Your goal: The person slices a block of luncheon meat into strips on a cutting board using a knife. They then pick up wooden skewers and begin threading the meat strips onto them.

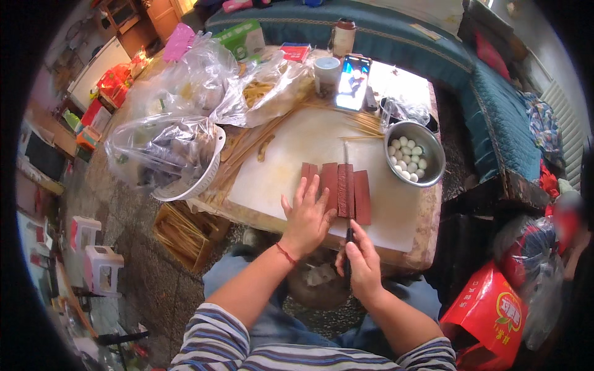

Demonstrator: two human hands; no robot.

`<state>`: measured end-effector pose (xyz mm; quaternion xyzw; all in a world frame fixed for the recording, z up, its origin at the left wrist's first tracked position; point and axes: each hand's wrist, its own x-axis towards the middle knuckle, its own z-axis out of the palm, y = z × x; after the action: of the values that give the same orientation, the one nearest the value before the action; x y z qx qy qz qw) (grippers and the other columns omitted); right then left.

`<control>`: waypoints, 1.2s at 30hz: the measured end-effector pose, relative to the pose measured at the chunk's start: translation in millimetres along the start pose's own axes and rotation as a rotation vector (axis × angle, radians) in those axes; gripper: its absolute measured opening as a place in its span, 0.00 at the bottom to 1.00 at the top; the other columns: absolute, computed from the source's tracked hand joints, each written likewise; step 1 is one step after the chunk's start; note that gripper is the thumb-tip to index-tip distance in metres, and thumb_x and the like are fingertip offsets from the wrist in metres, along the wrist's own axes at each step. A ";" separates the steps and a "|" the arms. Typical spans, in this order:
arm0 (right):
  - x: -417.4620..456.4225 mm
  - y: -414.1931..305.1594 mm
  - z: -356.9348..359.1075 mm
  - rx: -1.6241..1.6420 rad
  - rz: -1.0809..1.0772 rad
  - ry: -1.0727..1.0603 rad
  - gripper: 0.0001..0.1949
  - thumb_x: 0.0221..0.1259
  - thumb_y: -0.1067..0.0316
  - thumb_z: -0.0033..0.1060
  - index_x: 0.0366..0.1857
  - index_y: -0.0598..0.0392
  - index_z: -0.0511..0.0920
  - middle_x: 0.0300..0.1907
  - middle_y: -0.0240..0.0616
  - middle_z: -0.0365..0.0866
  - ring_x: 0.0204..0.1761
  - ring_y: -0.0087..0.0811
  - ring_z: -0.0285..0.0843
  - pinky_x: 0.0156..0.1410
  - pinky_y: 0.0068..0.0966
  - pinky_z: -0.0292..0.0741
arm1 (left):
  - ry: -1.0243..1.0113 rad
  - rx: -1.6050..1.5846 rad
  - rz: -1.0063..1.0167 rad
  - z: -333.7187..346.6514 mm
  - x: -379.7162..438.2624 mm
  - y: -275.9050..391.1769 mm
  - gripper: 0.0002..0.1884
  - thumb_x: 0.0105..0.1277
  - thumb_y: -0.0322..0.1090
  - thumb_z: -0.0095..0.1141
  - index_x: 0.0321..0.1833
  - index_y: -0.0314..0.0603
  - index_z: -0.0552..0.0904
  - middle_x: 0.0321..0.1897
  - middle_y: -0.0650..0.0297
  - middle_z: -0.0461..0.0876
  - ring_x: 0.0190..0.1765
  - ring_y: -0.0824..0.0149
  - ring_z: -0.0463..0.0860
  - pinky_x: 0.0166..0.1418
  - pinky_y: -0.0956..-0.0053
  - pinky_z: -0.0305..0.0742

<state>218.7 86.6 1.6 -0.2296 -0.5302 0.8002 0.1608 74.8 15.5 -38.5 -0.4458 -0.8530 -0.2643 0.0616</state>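
Several dark red slabs of food (362, 197) lie side by side on a white cutting board (274, 171) in front of me. My right hand (362, 262) holds the black handle of a knife (349, 236), whose thin blade points away from me along the slabs. My left hand (308, 211), with a red string at the wrist, rests with fingers spread on the slabs left of the knife. Whether the blade is cutting into a slab cannot be told.
A steel bowl of small white eggs (438, 162) stands at right, beside wooden skewers (364, 124). At left are a bagged white basket (211, 174) and plastic bags (190, 79). Behind stand a lit phone (353, 83) and a lidded tub (326, 76). A box of sticks (199, 259) is below.
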 end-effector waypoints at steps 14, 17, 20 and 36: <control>6.6 9.9 17.8 0.269 0.157 -0.014 0.24 0.68 0.69 0.41 0.66 0.56 0.54 0.40 0.35 0.67 0.29 0.21 0.70 0.26 0.16 0.68 | -0.125 0.114 0.073 -27.2 5.5 -12.5 0.24 0.47 0.48 0.64 0.46 0.43 0.81 0.69 0.58 0.53 0.70 0.51 0.48 0.58 0.28 0.47; 15.0 15.9 22.0 0.244 0.134 -0.001 0.24 0.67 0.69 0.41 0.66 0.57 0.53 0.37 0.33 0.67 0.29 0.21 0.69 0.26 0.16 0.68 | -0.127 0.115 0.067 -26.6 6.2 -12.0 0.21 0.47 0.45 0.65 0.43 0.44 0.81 0.68 0.58 0.54 0.70 0.52 0.49 0.57 0.28 0.47; 19.3 15.8 25.3 0.217 0.130 0.025 0.24 0.67 0.69 0.41 0.66 0.57 0.54 0.36 0.32 0.67 0.29 0.21 0.69 0.25 0.16 0.68 | -0.115 0.087 0.060 -23.6 5.9 -12.8 0.19 0.47 0.42 0.65 0.43 0.44 0.81 0.68 0.59 0.55 0.70 0.52 0.50 0.58 0.28 0.46; 22.6 14.6 27.5 0.168 0.130 0.061 0.24 0.67 0.67 0.43 0.66 0.56 0.54 0.35 0.32 0.68 0.27 0.19 0.68 0.24 0.15 0.66 | -0.094 0.085 0.031 -21.7 5.1 -12.9 0.19 0.48 0.41 0.63 0.44 0.44 0.81 0.67 0.61 0.57 0.70 0.54 0.52 0.61 0.31 0.44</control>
<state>184.7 70.9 -7.1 -0.2738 -0.4398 0.8432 0.1433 58.7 2.3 -23.4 -0.4676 -0.8585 -0.2057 0.0446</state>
